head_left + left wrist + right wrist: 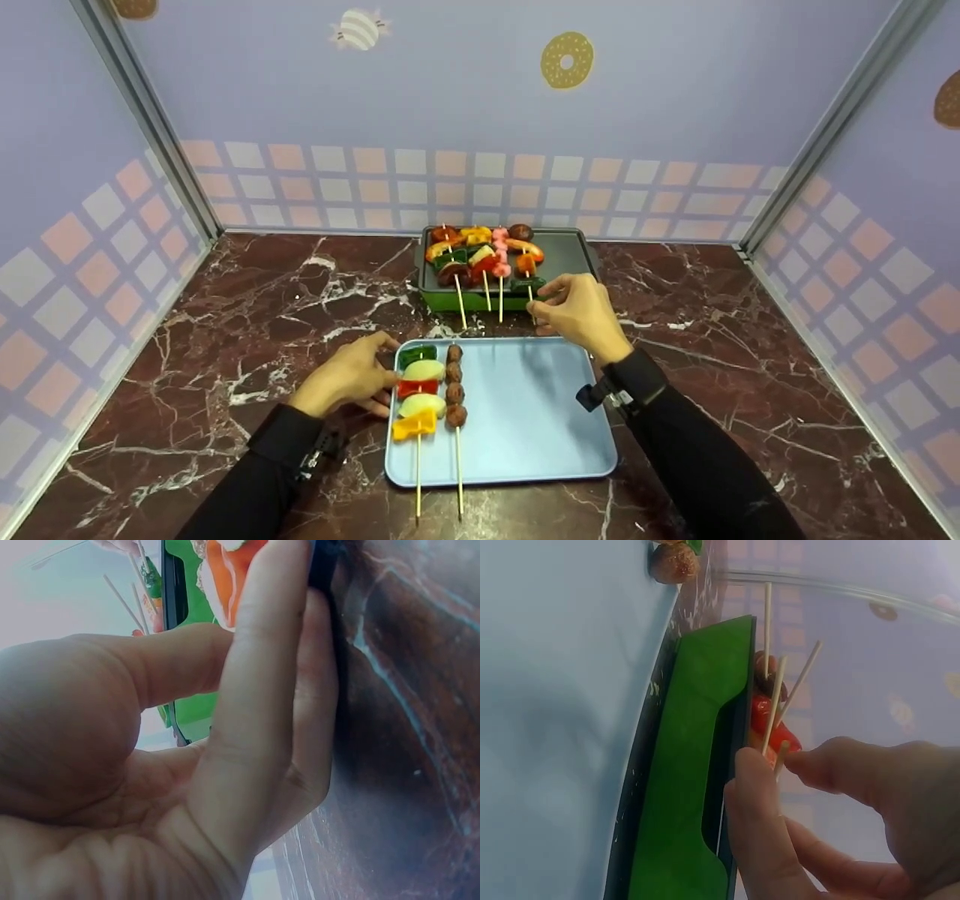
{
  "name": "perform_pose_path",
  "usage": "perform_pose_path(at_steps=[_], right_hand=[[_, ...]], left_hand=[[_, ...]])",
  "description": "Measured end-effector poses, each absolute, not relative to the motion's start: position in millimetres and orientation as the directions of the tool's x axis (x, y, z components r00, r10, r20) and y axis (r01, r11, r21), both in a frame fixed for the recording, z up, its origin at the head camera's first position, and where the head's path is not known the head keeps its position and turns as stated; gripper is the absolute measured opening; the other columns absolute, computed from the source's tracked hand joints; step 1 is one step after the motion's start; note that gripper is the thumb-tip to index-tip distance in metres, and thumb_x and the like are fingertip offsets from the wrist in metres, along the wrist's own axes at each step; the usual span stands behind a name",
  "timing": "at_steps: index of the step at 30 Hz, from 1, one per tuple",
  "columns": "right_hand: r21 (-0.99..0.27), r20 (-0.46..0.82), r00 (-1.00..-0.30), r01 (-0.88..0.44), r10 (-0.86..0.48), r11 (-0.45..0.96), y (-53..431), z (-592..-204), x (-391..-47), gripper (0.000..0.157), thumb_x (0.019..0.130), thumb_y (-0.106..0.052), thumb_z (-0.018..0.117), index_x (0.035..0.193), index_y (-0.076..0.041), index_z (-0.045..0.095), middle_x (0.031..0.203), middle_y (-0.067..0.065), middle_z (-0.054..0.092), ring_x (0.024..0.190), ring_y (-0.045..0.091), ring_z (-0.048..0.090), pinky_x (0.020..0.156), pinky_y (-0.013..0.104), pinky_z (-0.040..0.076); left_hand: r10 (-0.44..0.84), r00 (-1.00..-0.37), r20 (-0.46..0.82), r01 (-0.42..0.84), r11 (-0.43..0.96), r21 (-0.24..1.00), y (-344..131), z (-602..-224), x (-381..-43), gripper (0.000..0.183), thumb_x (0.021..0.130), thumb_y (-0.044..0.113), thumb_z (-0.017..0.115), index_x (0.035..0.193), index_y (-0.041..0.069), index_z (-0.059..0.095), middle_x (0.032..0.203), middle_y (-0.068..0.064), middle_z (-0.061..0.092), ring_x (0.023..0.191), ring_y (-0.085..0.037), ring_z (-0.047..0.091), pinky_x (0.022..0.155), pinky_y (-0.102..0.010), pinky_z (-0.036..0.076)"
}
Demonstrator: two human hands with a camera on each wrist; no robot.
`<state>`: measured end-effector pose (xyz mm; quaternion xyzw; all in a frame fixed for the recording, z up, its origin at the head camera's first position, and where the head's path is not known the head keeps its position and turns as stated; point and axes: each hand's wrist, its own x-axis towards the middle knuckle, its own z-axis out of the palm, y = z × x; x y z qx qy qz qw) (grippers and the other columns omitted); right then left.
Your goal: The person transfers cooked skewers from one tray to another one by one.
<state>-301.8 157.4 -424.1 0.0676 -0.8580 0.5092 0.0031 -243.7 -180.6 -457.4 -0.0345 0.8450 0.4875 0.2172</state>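
My right hand (581,311) pinches the bare stick of a skewer (527,264) between thumb and fingers, at the front edge of a green tabletop grill (450,301). Orange and green pieces are on that skewer, which lies over the grill's dark plate. The left hand (352,375) rests at the left rim of a light blue tray (532,405), its fingers spread and touching the edge. On the tray's left side lie a vegetable skewer (422,371) with green, pale, red and yellow pieces, and a meatball skewer (454,391). Both sticks overhang the front rim.
Several other skewers lie on the left half of the grill, among them one with pink pieces (501,251), their sticks pointing forward. The dark marble-patterned tabletop (247,337) is enclosed by a back wall (480,97) and two side walls.
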Motion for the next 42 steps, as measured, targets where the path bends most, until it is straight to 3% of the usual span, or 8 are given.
perform_pose_path(at_steps=[9, 23, 29, 35, 42], right_hand=[[-0.825, 0.117, -0.986, -0.164, -0.120, 0.541, 151, -422, -309, 0.019, 0.082, -0.023, 0.080, 0.090, -0.008, 0.072, 0.068, 0.006, 0.074, 0.058, 0.023, 0.073, 0.061, 0.044, 0.065], [-0.829, 0.030, -0.992, -0.093, -0.123, 0.551, 144, -417, -316, 0.019, 0.081, -0.024, 0.082, 0.082, -0.006, 0.078, 0.069, 0.009, 0.074, 0.067, 0.034, 0.074, 0.062, 0.041, 0.065], [-0.880, -0.049, -0.991, -0.018, -0.127, 0.475, 143, -419, -320, 0.014, 0.081, -0.016, 0.082, 0.085, -0.003, 0.077, 0.081, 0.016, 0.075, 0.065, 0.029, 0.075, 0.070, 0.045, 0.065], [-0.923, -0.090, -0.985, 0.028, -0.145, 0.383, 145, -418, -321, 0.016, 0.082, -0.009, 0.079, 0.091, 0.003, 0.075, 0.100, 0.027, 0.071, 0.068, 0.027, 0.075, 0.069, 0.038, 0.066], [-0.934, -0.112, -0.983, 0.055, -0.144, 0.354, 146, -419, -322, 0.016, 0.083, -0.006, 0.078, 0.092, 0.005, 0.074, 0.102, 0.027, 0.071, 0.068, 0.025, 0.074, 0.070, 0.038, 0.066]], left_hand=[[0.147, -0.906, -0.396, -0.275, 0.507, 0.817, -183, -460, -242, 0.052, 0.091, 0.003, 0.066, 0.138, 0.018, 0.047, 0.095, -0.020, 0.063, 0.070, -0.032, 0.070, 0.061, -0.043, 0.066], [0.136, -0.917, -0.376, -0.259, 0.515, 0.817, -181, -459, -242, 0.051, 0.092, 0.002, 0.065, 0.137, 0.015, 0.048, 0.093, -0.020, 0.063, 0.067, -0.030, 0.070, 0.059, -0.041, 0.065], [0.136, -0.916, -0.378, -0.256, 0.527, 0.810, -182, -460, -241, 0.050, 0.092, 0.003, 0.066, 0.137, 0.016, 0.048, 0.092, -0.020, 0.063, 0.066, -0.029, 0.069, 0.059, -0.041, 0.065], [0.138, -0.918, -0.371, -0.250, 0.525, 0.814, -181, -460, -242, 0.051, 0.091, 0.003, 0.065, 0.138, 0.016, 0.047, 0.092, -0.020, 0.063, 0.065, -0.029, 0.070, 0.058, -0.041, 0.065], [0.141, -0.919, -0.367, -0.245, 0.524, 0.816, -181, -459, -242, 0.052, 0.090, 0.002, 0.066, 0.137, 0.017, 0.048, 0.093, -0.020, 0.062, 0.065, -0.030, 0.070, 0.058, -0.041, 0.065]])
